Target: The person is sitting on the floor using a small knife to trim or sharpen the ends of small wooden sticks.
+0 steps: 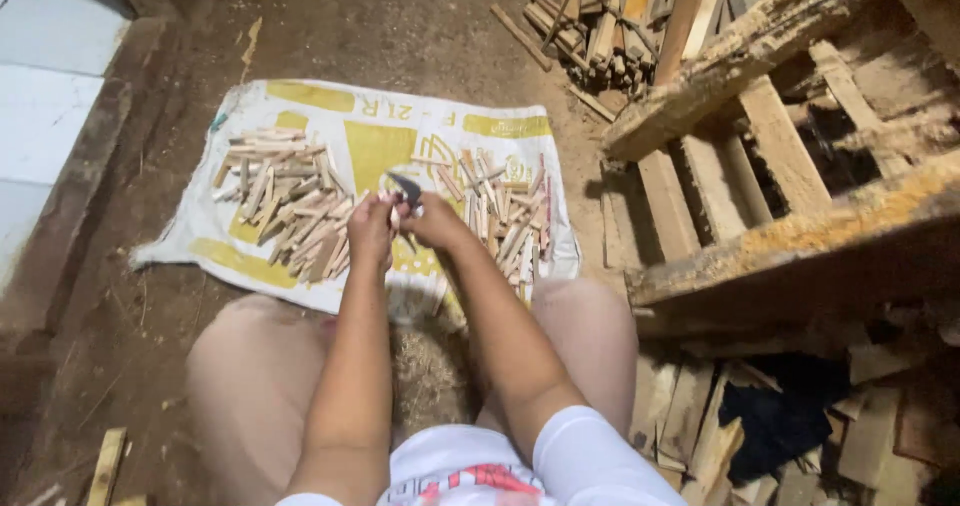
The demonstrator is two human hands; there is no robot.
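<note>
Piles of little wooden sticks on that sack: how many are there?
2. One pile of sticks lies on the sack beyond the left hand; the other pile lies beyond the right hand. Sticks under the hands may be hidden.

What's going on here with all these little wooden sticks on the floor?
A person sits on the dirt floor, both hands raised over a white and yellow woven sack. The right hand grips a small dark-bladed knife; the left hand holds a short pale wooden stick against it. Two piles of similar sticks lie on the sack.
</note>
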